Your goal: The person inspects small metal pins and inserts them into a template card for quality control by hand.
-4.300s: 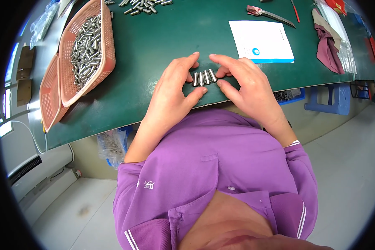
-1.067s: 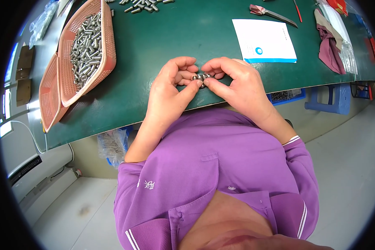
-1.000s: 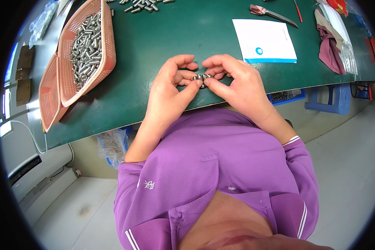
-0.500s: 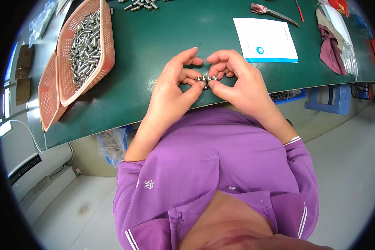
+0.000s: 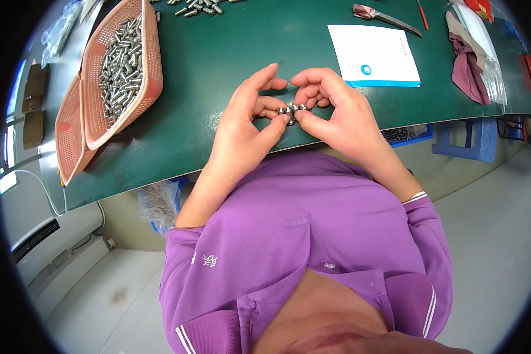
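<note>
Stretching smooth and glossy green, the desk (image 5: 218, 53) carries a pink, finely perforated basket (image 5: 152, 82). To the basket's right, the left hand (image 5: 245, 131) and right hand (image 5: 345, 112) pinch a small cluster of pins (image 5: 289, 110) between thumbs and fingers: shiny, silvery metal, their blunt ends showing side by side.

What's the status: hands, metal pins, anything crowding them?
Left hand, right hand: both pinching metal pins. Pins clustered, partly hidden. White paper close beyond right hand.

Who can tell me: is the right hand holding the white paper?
No, the right hand holds small metal pins; the white paper lies on the table.
</note>
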Motion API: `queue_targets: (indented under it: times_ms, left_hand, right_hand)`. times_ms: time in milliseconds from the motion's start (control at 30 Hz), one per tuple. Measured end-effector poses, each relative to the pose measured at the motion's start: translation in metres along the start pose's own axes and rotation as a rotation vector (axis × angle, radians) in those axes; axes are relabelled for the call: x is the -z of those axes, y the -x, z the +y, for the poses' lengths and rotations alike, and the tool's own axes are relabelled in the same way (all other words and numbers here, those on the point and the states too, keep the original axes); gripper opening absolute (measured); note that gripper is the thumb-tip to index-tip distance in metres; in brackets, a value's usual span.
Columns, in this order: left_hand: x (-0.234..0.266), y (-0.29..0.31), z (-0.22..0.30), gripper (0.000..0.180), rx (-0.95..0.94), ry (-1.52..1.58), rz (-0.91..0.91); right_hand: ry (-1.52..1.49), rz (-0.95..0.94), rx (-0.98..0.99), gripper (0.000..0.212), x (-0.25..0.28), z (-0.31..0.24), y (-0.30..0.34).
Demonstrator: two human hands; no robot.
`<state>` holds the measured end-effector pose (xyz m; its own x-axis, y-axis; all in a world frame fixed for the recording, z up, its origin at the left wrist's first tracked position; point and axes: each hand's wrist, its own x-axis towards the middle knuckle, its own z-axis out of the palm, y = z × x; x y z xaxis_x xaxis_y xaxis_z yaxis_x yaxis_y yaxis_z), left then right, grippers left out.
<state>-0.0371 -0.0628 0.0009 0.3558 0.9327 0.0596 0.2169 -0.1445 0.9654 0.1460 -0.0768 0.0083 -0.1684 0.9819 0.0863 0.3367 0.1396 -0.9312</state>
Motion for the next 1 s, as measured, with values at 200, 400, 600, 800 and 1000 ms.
queue_targets:
  times_ms: [200,400,600,800,1000]
  left_hand:
    - [-0.003,0.002,-0.003,0.068,-0.044,0.027,0.044]
    - [-0.003,0.001,-0.006,0.067,-0.085,0.006,0.043]
    - [-0.003,0.002,-0.008,0.066,-0.130,-0.015,0.041]
    - [0.000,0.004,-0.006,0.068,-0.163,-0.048,-0.031]
    - [-0.001,0.005,-0.011,0.067,-0.376,-0.150,-0.033]
  right_hand:
    - [-0.007,-0.004,-0.002,0.036,0.000,0.000,0.000]
    - [0.008,0.001,-0.007,0.037,0.000,0.000,0.001]
    - [-0.003,-0.004,-0.006,0.037,0.001,-0.001,0.001]
    - [-0.032,-0.018,-0.008,0.038,0.004,0.000,0.001]
    - [-0.012,-0.037,0.074,0.039,0.006,0.006,0.007]
